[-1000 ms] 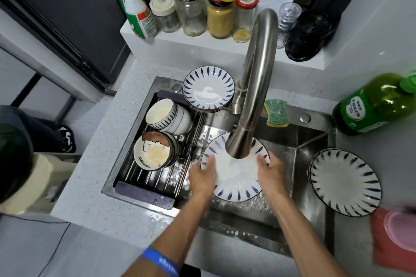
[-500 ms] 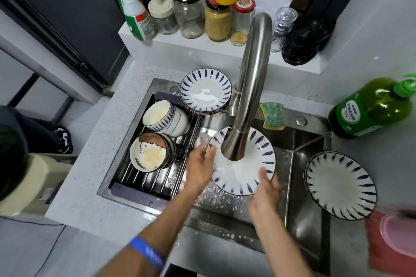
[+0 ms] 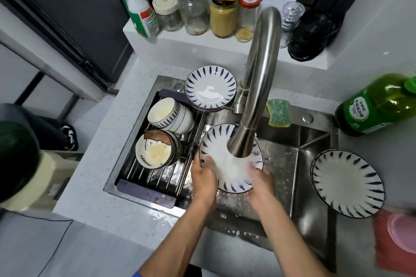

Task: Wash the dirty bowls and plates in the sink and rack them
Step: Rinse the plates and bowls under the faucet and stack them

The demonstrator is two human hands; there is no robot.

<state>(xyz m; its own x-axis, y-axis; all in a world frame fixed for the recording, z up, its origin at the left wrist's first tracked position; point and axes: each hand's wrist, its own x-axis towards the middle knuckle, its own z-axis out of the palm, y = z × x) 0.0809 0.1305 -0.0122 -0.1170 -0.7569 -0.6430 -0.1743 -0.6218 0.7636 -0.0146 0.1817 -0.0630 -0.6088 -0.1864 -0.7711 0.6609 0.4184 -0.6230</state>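
Left hand (image 3: 202, 177) grips the plate (image 3: 216, 141) at its left rim; right hand (image 3: 258, 177) holds the lower right edge. Plate sits tilted under the running tap (image 3: 254, 87), over the sink (image 3: 315, 141). Bowls (image 3: 171, 114) lie on the rack (image 3: 146, 189) just left; another plate (image 3: 347, 183) rests on the counter (image 3: 90, 186) to the right.

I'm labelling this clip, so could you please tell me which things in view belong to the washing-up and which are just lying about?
Part of the job:
- plate under the tap, held by the left hand and right hand
- faucet
- plate on the counter
- bowls on the rack
- stacked plates
- sponge
- green soap bottle

Lying about:
- jars
- spray bottle
- black bag
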